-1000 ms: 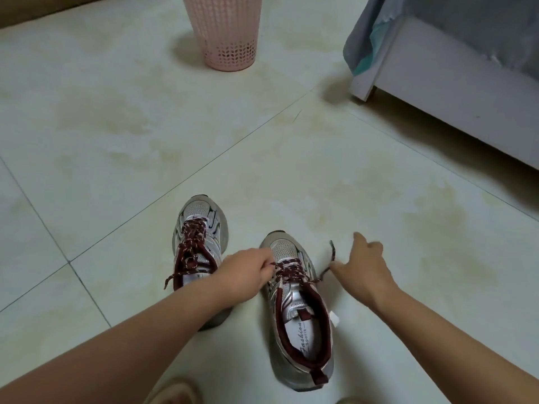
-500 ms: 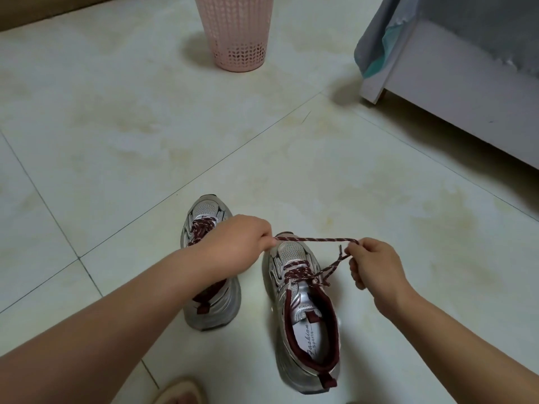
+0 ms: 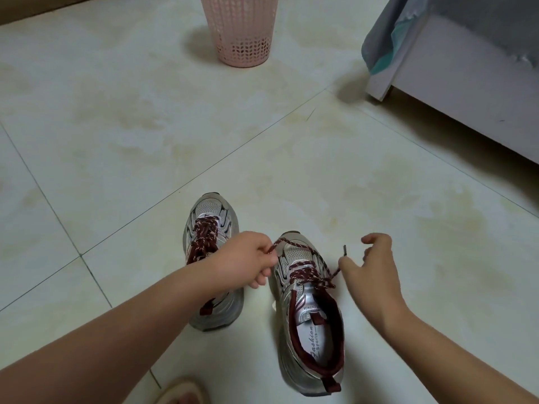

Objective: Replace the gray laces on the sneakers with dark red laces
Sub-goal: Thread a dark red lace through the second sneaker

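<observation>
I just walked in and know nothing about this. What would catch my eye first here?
Probably the pair of silver sneakers on the pale tiled floor, threaded with dark red laces: the left sneaker and the right sneaker stand side by side. The left hand pinches one lace end above the right sneaker, while the right hand hovers open beside the other lace tip. A pink basket stands further back.

arms: bare, no sleeves | hands point(image 3: 248, 259): bare | foot: beige slipper point(image 3: 175, 387)
</observation>
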Demonstrator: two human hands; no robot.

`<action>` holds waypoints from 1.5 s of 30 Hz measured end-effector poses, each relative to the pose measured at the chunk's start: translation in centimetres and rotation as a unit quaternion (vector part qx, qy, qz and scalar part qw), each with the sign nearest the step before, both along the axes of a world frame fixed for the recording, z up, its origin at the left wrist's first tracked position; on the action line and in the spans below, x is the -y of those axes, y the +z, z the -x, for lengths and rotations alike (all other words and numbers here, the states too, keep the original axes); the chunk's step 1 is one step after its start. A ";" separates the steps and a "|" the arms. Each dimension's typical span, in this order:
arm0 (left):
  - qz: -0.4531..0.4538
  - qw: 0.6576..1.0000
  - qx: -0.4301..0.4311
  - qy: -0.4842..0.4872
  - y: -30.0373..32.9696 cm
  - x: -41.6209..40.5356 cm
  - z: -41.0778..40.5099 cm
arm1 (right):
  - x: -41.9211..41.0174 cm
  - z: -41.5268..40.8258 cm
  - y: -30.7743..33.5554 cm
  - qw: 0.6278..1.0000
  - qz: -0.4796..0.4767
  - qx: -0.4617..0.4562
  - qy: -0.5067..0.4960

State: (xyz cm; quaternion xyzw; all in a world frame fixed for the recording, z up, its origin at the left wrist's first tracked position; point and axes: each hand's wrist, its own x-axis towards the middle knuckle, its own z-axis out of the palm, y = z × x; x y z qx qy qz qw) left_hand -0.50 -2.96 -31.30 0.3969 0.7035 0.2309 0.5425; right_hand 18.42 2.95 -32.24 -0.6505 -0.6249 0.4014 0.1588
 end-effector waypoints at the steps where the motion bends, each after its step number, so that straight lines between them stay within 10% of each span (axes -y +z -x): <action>1: 0.006 0.999 0.036 0.032 -0.5 0.1 -0.3 | 0.8 0.1 0.1 0.997 -0.061 0.018 0.042; 9: 0.044 0.989 0.091 0.110 -3.3 1.1 -2.4 | 4.4 0.8 -2.8 0.937 -0.131 0.116 0.302; 15: 0.040 0.986 0.094 0.133 -4.4 1.2 -3.1 | 4.0 1.5 -3.4 0.941 -0.146 0.109 0.285; 27: -0.018 0.986 -0.164 -0.032 -4.5 0.1 -3.4 | 3.6 2.3 -4.2 0.954 -0.082 0.117 0.265; 39: 0.066 0.992 0.110 0.012 -4.6 1.4 -3.9 | 2.4 1.9 -4.5 0.966 -0.005 0.025 0.259; 45: 0.040 0.996 0.010 0.083 -4.6 2.4 -5.5 | 1.8 1.7 -3.3 0.958 -0.005 0.014 0.286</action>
